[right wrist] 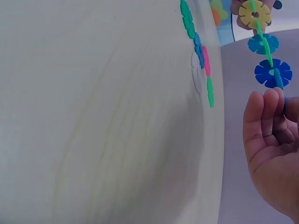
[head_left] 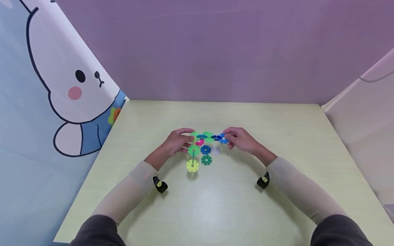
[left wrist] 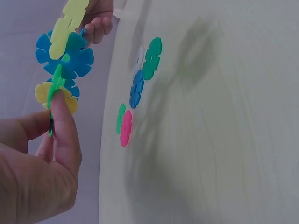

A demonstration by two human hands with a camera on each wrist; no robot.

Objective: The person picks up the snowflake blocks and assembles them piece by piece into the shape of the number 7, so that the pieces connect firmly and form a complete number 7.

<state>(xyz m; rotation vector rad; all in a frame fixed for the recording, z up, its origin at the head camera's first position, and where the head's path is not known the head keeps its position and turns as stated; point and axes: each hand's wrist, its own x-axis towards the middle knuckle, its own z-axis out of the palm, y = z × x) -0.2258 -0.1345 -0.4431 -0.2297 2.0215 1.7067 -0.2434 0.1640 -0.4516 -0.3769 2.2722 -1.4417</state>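
Observation:
A chain of interlocking snowflake discs hangs above the table between both hands. My left hand (head_left: 178, 141) pinches its left end, a green snowflake disc (left wrist: 57, 84) seen nearly edge-on in the left wrist view. At the right end, my right hand (head_left: 241, 139) pinches a blue snowflake disc (head_left: 223, 138) between thumb and fingers. Between them sit a light green disc (head_left: 208, 136) and a dark blue disc (right wrist: 273, 73). From the left end a branch runs toward the near side, with a green disc (head_left: 194, 150) and a yellow disc (head_left: 192, 165).
Loose discs lie on the pale table (head_left: 203, 212) under the chain: a pink disc (left wrist: 126, 128), a blue disc (left wrist: 136, 89), a dark green disc (head_left: 206, 160), a whitish disc (right wrist: 196, 72) and a lighter green disc (right wrist: 210, 91). A purple wall (head_left: 215, 51) stands behind the table.

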